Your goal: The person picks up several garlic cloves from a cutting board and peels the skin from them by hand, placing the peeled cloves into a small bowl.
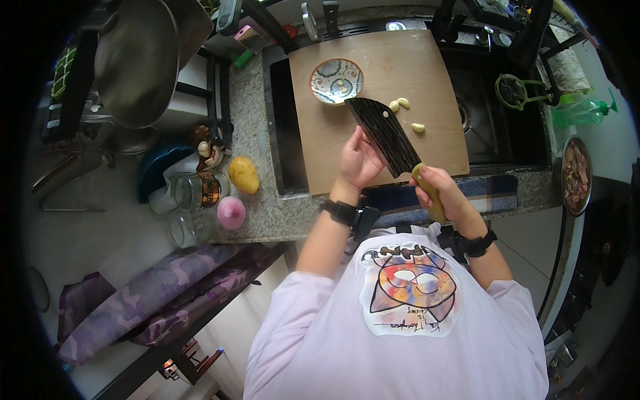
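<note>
My right hand (436,187) grips the yellowish handle (429,197) of a cleaver. Its broad dark blade (382,132), patterned and with a round hole near the tip, points up and to the left over a wooden cutting board (320,150). Beside the blade's left edge is my left hand (364,159), palm up. Some of its fingers are hidden behind the blade, so whether it touches the metal does not show. Several peeled garlic cloves (418,128) lie on the board right of the blade. A patterned bowl (325,75) on the board holds small pale pieces.
The board spans a black sink (505,130). At left on the stone counter are a potato (243,175), a pink onion (231,213), glass jars (190,192) and garlic bulbs (205,149). A green soap bottle (582,111) and a bowl of meat (576,170) stand at right.
</note>
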`<state>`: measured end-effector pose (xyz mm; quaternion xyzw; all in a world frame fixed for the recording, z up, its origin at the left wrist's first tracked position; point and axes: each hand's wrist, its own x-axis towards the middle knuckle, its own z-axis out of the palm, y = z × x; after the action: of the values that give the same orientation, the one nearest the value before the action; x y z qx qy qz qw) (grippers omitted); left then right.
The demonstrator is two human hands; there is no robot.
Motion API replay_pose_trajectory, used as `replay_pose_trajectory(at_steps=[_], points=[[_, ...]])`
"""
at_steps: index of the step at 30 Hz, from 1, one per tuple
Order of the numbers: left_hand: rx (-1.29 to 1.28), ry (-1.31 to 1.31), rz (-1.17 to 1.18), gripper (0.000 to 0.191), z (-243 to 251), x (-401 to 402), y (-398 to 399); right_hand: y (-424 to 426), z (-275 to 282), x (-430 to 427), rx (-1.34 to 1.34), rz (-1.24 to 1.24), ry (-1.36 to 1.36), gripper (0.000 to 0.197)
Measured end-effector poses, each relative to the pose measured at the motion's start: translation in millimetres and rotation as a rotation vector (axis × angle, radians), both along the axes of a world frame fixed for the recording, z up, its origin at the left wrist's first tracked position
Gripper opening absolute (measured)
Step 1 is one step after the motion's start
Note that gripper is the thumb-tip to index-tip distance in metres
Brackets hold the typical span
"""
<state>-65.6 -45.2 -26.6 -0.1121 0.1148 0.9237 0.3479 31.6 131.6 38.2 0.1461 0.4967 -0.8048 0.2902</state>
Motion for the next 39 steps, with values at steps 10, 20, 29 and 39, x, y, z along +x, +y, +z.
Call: replay_pose_trajectory(at_steps=[10, 20, 29, 39], points=[[-0.042, -0.025, -0.063, 0.041, -14.6, 1.6, -9.7, 0.7, 0.1, 1.3, -0.078, -0.044, -0.019, 0.041], [-0.548, 0.086, -0.106, 0.029, -2.8, 6.8, -11.2, 13.5, 1.2, 5.0, 0.093, -0.191, -0.029, 0.040], [-1.443, 0.575, -0.021, 0.028, -6.2, 9.9, -6.0, 42.7, 10.2, 35.3, 0.432, -0.131, 0.033, 0.037], [-1.734, 0.908, 0.030, 0.035, -11.0, 14.6, 10.7, 65.0, 10.5, 67.6, 0.541, -0.040, -0.099, 0.040]])
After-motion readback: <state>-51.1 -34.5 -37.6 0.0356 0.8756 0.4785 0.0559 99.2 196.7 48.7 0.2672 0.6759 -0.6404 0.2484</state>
